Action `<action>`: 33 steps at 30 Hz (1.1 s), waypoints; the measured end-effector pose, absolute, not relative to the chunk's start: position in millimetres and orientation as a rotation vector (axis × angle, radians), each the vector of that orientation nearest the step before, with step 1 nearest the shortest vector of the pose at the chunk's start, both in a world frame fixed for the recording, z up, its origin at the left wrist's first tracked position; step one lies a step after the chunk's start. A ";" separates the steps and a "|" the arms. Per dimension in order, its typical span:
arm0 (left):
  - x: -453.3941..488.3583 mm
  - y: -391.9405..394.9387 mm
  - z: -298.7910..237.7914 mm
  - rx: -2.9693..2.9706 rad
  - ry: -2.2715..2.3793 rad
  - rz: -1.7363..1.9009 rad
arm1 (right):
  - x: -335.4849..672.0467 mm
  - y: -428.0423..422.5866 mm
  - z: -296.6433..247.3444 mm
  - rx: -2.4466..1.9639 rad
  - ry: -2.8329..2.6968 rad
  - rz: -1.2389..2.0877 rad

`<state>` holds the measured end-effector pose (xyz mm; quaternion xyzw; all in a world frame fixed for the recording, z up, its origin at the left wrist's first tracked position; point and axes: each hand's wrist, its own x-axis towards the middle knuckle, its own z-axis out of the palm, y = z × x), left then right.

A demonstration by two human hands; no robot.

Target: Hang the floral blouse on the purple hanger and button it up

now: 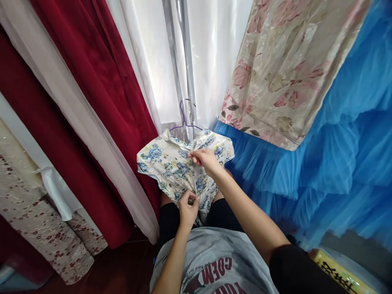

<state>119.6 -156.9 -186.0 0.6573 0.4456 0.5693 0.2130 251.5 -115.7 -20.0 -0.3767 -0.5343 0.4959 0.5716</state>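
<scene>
A small white garment with blue flowers (171, 161) hangs on a purple wire hanger (184, 120) from a metal pole (183, 65). My right hand (206, 159) pinches the cloth near the collar, at the upper middle of the garment. My left hand (188, 208) is closed on the garment's lower edge, just above my lap. Both arms reach forward from my grey printed shirt (214, 261).
Dark red curtains (85, 102) and white sheer fabric (147, 61) hang at left and centre. Blue tulle (337, 163) and a pink floral cloth (281, 73) fill the right. Patterned fabric rolls (43, 228) lean at lower left over a dark wood floor (122, 269).
</scene>
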 end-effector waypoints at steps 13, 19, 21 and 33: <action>125.4 -162.9 -159.0 1.787 1.260 1.690 | 254.4 -93.2 44.5 -0.783 -1.328 1.054; 109.3 -115.3 16.3 2.178 1.023 1.956 | 265.8 -101.6 52.8 -0.825 -1.553 0.859; 107.3 -96.4 46.7 2.401 1.041 1.760 | 268.9 -100.0 54.7 -0.841 -1.596 0.798; 61.4 -63.0 59.2 1.921 1.155 2.277 | 249.9 -93.9 -32.4 -1.066 -1.691 0.667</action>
